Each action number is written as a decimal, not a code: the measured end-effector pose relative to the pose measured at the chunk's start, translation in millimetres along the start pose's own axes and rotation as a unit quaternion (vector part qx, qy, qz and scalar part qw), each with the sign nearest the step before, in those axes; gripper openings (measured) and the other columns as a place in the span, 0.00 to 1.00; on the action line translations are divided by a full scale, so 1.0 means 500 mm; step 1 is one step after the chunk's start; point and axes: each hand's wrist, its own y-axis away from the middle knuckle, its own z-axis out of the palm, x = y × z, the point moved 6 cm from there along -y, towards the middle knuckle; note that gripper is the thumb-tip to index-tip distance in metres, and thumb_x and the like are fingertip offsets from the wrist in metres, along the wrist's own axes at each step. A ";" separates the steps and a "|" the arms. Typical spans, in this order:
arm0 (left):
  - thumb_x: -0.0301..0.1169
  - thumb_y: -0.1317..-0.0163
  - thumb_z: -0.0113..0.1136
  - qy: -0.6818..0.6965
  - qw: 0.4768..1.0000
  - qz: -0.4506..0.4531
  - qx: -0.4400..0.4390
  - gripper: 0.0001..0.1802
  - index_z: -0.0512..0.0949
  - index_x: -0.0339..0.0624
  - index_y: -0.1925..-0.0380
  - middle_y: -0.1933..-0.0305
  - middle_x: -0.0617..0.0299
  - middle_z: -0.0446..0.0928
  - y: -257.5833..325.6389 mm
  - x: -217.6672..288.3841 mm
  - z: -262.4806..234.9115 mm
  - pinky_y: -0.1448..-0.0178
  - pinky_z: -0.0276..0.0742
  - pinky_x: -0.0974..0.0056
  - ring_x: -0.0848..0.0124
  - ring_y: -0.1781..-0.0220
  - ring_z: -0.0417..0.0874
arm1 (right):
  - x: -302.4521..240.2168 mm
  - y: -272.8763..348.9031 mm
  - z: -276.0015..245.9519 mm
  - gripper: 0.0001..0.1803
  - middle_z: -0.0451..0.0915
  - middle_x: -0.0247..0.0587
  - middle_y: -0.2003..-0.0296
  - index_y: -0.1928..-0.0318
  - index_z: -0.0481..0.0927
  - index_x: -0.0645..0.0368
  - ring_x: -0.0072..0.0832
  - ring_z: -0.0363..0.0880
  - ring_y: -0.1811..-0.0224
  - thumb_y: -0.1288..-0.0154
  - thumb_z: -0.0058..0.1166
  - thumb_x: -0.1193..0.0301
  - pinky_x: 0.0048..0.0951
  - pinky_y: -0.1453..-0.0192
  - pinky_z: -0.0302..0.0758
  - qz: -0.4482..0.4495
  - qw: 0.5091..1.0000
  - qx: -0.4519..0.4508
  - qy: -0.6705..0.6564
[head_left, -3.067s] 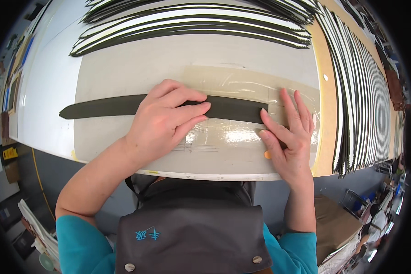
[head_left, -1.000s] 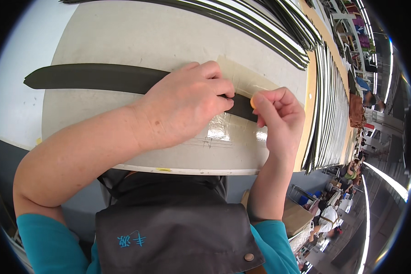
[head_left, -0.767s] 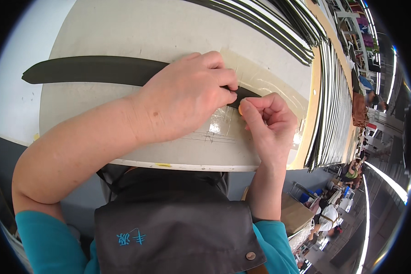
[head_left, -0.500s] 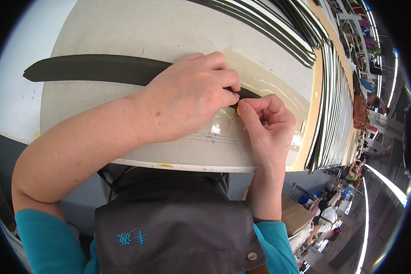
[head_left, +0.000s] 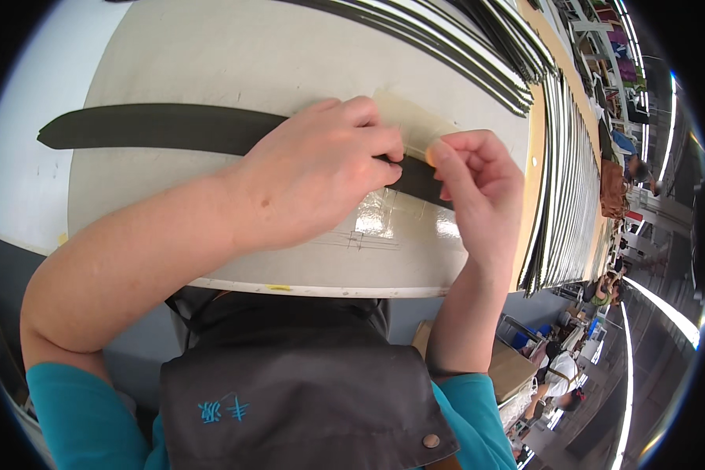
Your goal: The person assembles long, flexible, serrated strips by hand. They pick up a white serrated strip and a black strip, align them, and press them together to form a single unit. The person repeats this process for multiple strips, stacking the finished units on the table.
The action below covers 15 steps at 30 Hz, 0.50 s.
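A long, dark, flat strip (head_left: 164, 128) lies across the table, its pointed end at the left. My left hand (head_left: 321, 168) rests over its middle, fingers curled and pinched at the strip's edge. To the right of these fingertips my right hand (head_left: 482, 176) is raised by the strip's other end, which it partly hides. Its thumb and forefinger are pressed together. A small orange-yellow spot (head_left: 431, 157) shows at their tips; whether it is a finger cover or a held piece I cannot tell. Clear film (head_left: 380, 215) with pencil lines lies under the strip.
Several dark strips with pale edges (head_left: 415, 51) lie along the far side. A dense row of similar strips (head_left: 568, 188) stands along the table's right part. The table's near edge (head_left: 321, 291) runs before my dark apron (head_left: 298, 392). People work in the background at right.
My right hand has moved away from my left fingertips, up and to the right, uncovering more of the strip. My left hand keeps its grip almost in place.
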 end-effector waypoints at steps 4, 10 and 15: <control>0.23 0.50 0.65 0.012 1.000 -0.002 0.010 0.15 0.88 0.41 0.60 0.52 0.67 0.84 0.000 -0.003 0.004 0.46 0.80 0.59 0.63 0.48 0.79 | 0.019 -0.011 0.013 0.04 0.84 0.31 0.70 0.60 0.82 0.65 0.11 0.78 0.70 0.32 0.63 0.77 0.15 0.66 0.73 0.024 0.999 -0.018 0.026; 0.22 0.52 0.66 0.009 1.000 -0.016 -0.001 0.15 0.88 0.41 0.60 0.53 0.67 0.84 -0.001 -0.002 0.001 0.44 0.80 0.59 0.64 0.48 0.79 | 0.023 -0.009 0.024 0.03 0.85 0.35 0.70 0.63 0.83 0.68 0.14 0.80 0.69 0.34 0.62 0.80 0.17 0.64 0.76 0.040 0.999 -0.022 0.024; 0.21 0.52 0.65 0.012 1.000 -0.017 0.002 0.16 0.88 0.40 0.60 0.53 0.67 0.83 0.000 -0.001 -0.001 0.44 0.80 0.59 0.64 0.48 0.79 | 0.022 -0.011 0.027 0.02 0.85 0.35 0.72 0.64 0.83 0.68 0.14 0.80 0.71 0.35 0.62 0.80 0.18 0.64 0.76 0.035 0.999 0.001 0.017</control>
